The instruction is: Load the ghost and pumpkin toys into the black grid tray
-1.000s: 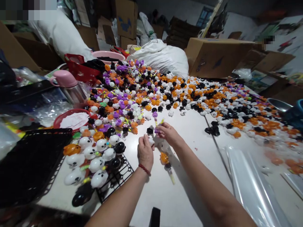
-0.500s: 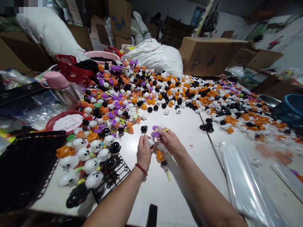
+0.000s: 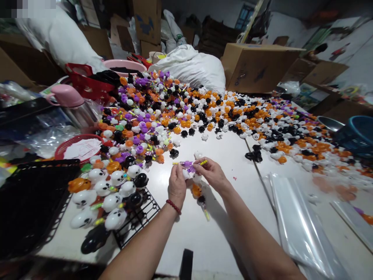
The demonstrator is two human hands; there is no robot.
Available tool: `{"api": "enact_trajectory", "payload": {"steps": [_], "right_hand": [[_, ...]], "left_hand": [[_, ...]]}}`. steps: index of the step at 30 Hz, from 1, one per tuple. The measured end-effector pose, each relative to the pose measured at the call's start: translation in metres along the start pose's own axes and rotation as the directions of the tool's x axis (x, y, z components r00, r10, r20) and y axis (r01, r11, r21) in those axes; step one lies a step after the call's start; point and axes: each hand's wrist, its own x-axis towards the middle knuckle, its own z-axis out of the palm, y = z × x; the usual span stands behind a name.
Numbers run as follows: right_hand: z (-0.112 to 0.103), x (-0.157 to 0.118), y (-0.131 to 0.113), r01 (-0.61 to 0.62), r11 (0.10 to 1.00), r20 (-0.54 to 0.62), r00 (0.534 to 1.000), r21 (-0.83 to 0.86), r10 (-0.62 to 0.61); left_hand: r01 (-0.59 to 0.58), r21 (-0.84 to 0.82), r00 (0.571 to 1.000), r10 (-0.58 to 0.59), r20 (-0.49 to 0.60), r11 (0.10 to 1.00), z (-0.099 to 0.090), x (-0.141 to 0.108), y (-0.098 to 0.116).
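Both hands meet over the white table, closed around a small purple plastic toy (image 3: 188,165) with thin yellow ends sticking out to either side. My left hand (image 3: 177,183), with a red bead bracelet (image 3: 173,207) at its wrist, pinches the left end; a white piece (image 3: 185,174) shows by its fingers. My right hand (image 3: 213,175) grips the right end, fingers pressed together. Just below them lies an orange pumpkin piece (image 3: 196,190) with a black part and a clear-yellow stem (image 3: 206,214). A white ghost-like piece (image 3: 198,154) sits right behind the hands.
A heap of orange, black, white and purple pieces (image 3: 175,105) spreads across the back. At left are a black rack (image 3: 140,214) with ghost heads, a red basket (image 3: 58,149) and a flask (image 3: 67,96). Clear plastic bags (image 3: 300,221) lie at right; a cardboard box (image 3: 256,70) stands behind.
The purple toy has turned to lie crosswise between my hands, its yellow left end now showing above my left fingers. A black piece beyond my left hand now lies farther left, near the heap.
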Motion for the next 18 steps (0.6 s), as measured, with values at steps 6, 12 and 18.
{"api": "enact_trajectory", "payload": {"steps": [6,12,18], "right_hand": [[-0.005,-0.003,-0.003,-0.05,0.999,0.081,0.995,0.004,0.05],[0.011,-0.012,0.014,-0.127,0.989,0.124,0.985,0.079,0.117],[-0.005,-0.015,0.022,-0.082,0.997,-0.009,0.997,0.014,0.082]], "left_hand": [[-0.048,0.039,0.999,0.048,0.009,0.998,0.0,0.002,-0.001],[-0.053,0.061,0.998,0.05,0.038,0.997,-0.001,-0.005,-0.001],[-0.124,0.121,0.991,0.117,0.059,0.985,-0.001,-0.012,0.003]]}}
